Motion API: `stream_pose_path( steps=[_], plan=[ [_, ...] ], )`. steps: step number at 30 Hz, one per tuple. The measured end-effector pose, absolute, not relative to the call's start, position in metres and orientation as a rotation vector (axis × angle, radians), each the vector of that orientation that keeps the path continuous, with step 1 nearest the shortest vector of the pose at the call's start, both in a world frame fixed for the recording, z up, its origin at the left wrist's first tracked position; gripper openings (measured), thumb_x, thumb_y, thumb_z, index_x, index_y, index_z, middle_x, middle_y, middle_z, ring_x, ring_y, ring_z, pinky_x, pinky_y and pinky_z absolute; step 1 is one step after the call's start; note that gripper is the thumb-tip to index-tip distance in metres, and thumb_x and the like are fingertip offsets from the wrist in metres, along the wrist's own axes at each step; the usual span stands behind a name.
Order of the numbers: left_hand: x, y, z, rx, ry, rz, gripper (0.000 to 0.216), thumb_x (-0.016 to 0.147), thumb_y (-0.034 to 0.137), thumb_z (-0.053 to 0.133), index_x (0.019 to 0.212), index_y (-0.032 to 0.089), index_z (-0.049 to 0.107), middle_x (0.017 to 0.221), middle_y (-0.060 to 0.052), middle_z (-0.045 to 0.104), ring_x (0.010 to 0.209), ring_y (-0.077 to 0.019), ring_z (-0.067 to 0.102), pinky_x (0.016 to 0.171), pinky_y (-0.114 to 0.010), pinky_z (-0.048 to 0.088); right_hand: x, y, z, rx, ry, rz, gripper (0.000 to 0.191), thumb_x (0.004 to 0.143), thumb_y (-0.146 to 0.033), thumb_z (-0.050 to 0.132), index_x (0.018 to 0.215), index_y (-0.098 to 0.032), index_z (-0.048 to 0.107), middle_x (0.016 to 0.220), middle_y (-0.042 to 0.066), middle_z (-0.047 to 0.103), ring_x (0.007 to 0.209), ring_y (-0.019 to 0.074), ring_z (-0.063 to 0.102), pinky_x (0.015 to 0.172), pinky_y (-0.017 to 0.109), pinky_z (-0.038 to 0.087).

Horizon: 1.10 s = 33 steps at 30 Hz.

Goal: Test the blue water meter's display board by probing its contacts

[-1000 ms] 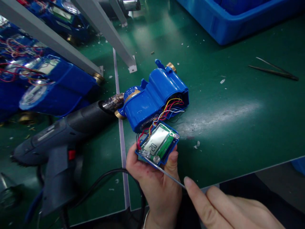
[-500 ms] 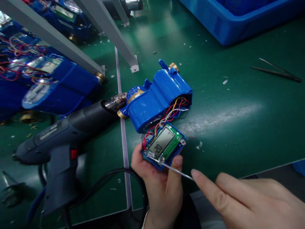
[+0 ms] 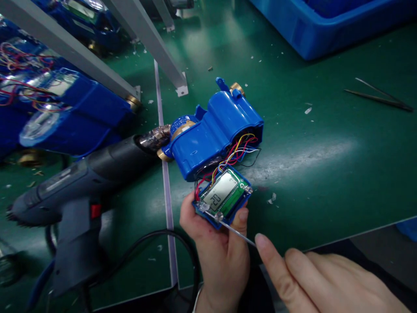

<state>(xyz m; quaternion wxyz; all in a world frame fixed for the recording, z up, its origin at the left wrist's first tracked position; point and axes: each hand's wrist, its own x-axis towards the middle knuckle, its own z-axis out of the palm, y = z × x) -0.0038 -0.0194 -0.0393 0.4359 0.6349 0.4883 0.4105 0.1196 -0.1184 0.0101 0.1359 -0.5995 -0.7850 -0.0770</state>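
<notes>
Glossy blue plastic housing [image 3: 215, 130], brass-coloured metal fittings [image 3: 236, 89], matt green mat [image 3: 325, 174], matt grey plastic glue gun [image 3: 81, 187].

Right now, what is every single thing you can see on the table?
meter: one, blue with brass ends, middle of the mat.
screen board: one, green in a blue frame, held at the near edge.
wires: a bunch, red, yellow, white, black, from meter to board.
thin tool: one, silver, tip on the board.
glue gun: one, dark grey, left.
tweezers: one, dark, far right.
bin: one, blue, top right.
other meters: several, blue, far left.
mat: one, green.
left hand: holds the board.
right hand: holds the thin tool.
</notes>
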Motion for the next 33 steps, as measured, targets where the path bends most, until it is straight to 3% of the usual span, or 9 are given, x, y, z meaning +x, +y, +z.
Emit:
stream_pose_path(
  steps=[3, 8, 20, 33],
  plan=[
    [-0.003, -0.019, -0.038, 1.564, 1.21, 1.036, 0.07, 0.077, 0.021, 0.073, 0.134, 0.028, 0.032, 0.13, -0.011, 0.046, 0.102, -0.0253, 0.062, 0.082, -0.042, 0.059, 0.119, -0.117, 0.01, -1.728, -2.263, -0.166, 0.04, 0.09, -0.001, 0.029, 0.119, -0.001, 0.056, 0.065, 0.001, 0.056, 0.042, 0.0089, 0.053, 0.03, 0.018, 0.034],
    [-0.001, -0.018, -0.039, 1.536, 1.231, 1.087, 0.07, 0.076, 0.024, 0.075, 0.132, 0.027, 0.034, 0.127, -0.009, 0.049, 0.099, -0.0247, 0.064, 0.081, -0.042, 0.06, 0.12, -0.117, 0.007, -1.657, -2.225, 0.085, 0.041, 0.089, 0.0, 0.031, 0.126, 0.003, 0.048, 0.067, -0.002, 0.053, 0.043, 0.0081, 0.053, 0.042, 0.018, 0.05],
    [0.003, -0.02, -0.033, 1.434, 1.247, 1.155, 0.068, 0.072, 0.019, 0.078, 0.127, 0.024, 0.038, 0.121, -0.007, 0.055, 0.097, -0.0179, 0.066, 0.08, -0.029, 0.06, 0.112, -0.12, 0.003, -1.711, -2.151, 0.043, 0.039, 0.09, -0.001, 0.031, 0.125, 0.001, 0.049, 0.071, -0.001, 0.057, 0.044, 0.0076, 0.056, 0.038, 0.017, 0.048],
    [0.005, -0.021, -0.031, 1.295, 1.283, 1.137, 0.067, 0.073, 0.023, 0.079, 0.125, 0.026, 0.038, 0.121, -0.006, 0.057, 0.096, -0.0209, 0.068, 0.079, -0.036, 0.061, 0.109, -0.12, 0.0, -1.711, -2.087, 0.107, 0.039, 0.092, -0.002, 0.031, 0.128, 0.001, 0.045, 0.069, -0.003, 0.056, 0.046, 0.0071, 0.056, 0.041, 0.016, 0.05]
  ],
)
